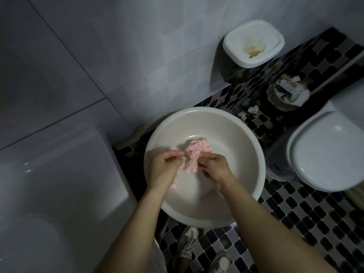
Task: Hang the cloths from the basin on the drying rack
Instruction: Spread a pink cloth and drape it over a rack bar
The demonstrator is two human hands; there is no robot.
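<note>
Round, cream-white basin (pixel 250 146) standing upright on the floor, interior smooth and pale. Inside it, toward the far side of the bowl, a single pink-and-white patterned cloth (pixel 194 157) (crumpled, with folds bunched together), lifted partly clear of the basin's bottom near its centre.

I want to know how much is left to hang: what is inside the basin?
Inside the basin lies one pink-and-white cloth, pinched by the left hand and right hand. Anything beneath the hands and cloth is hidden.
</note>
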